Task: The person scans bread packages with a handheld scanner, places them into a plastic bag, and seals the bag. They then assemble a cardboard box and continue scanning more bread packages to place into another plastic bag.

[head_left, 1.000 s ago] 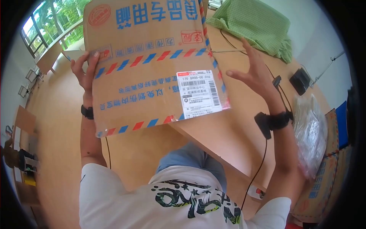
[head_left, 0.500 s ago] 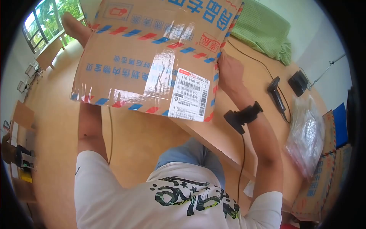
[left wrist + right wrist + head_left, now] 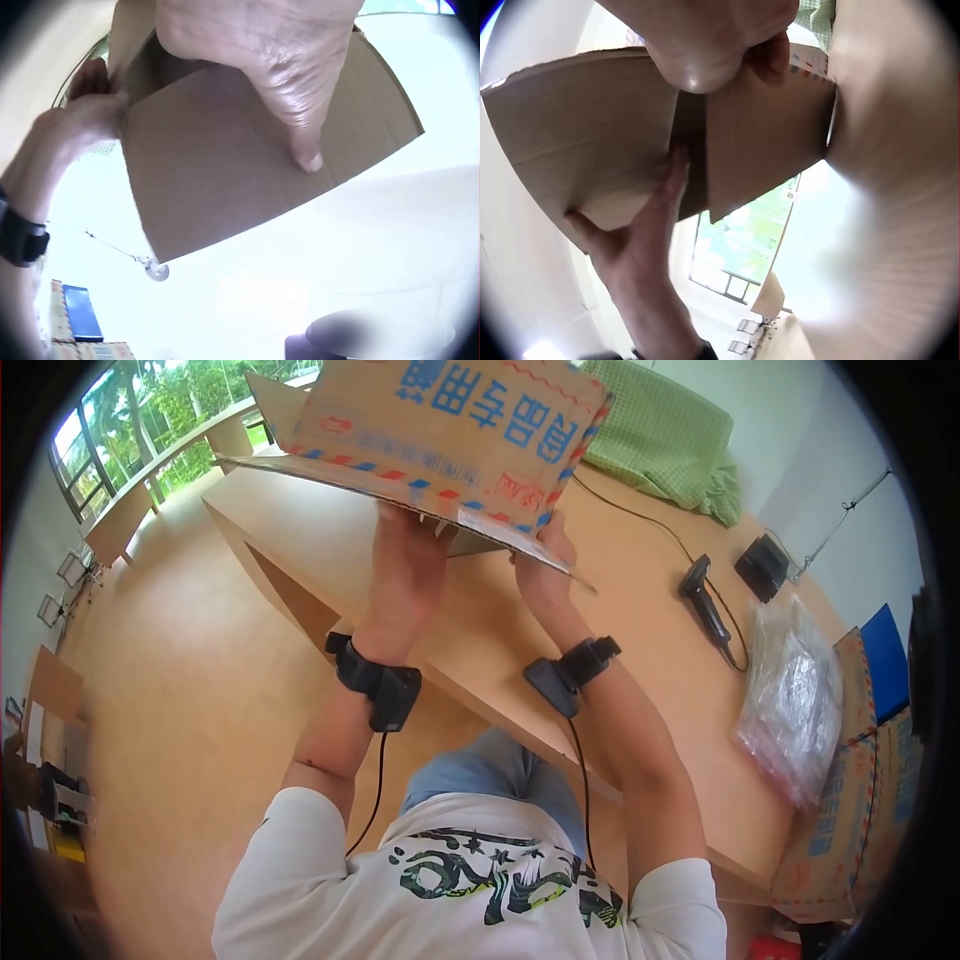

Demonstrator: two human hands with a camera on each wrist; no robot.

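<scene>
Brown cardboard box, printed with blue characters and a red-and-blue striped border, is held up above the table, its walls spread apart and its flaps loose. My left hand is under the near flap; in the left wrist view its thumb lies straight on the bare inner face of the flap. Seen from the right wrist, the fingers of that left hand reach into the dark gap between flaps. At the box's right corner, my right hand grips the edge with curled fingers.
On the wooden table lie a black barcode scanner with its cable, a small black stand and a pile of clear plastic bags. Green checked cloth covers something at the back. More flat cartons stand at the right.
The box went from nearly flat to spread open, its near flap swinging out toward me. My left hand moved from the left edge to underneath; my right hand came in and took hold.
</scene>
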